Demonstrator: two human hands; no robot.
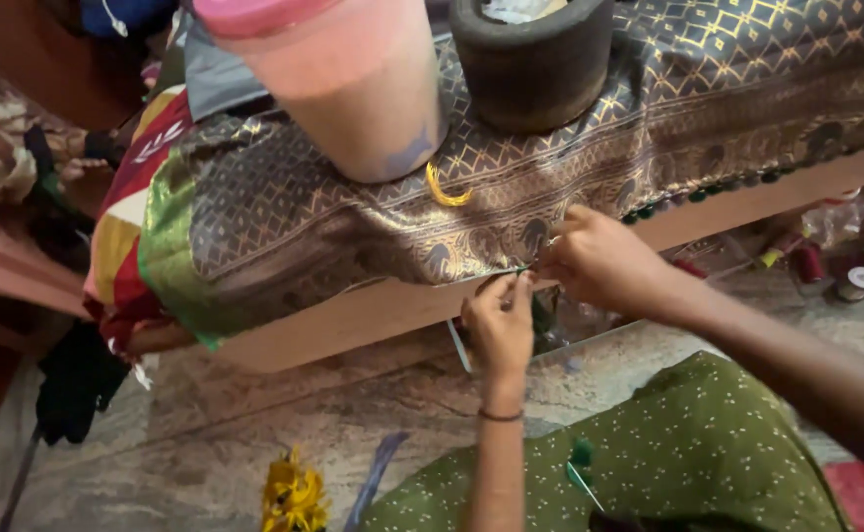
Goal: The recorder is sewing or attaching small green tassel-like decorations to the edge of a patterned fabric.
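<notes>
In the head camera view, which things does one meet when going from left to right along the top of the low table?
Striped red and cream cloth → green border of the patterned fabric → pink plastic container → yellow bangle → dark round stone vessel → row of small tassels on the fabric edge.

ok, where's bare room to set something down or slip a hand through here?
Free: the stone floor between the low wooden board, the yellow tassel bundle and the dark cloth at left. Crowded: the brocade fabric carries the pink container and dark round pot; left hand and right hand meet at its hem; thread spools clutter the right.
</notes>
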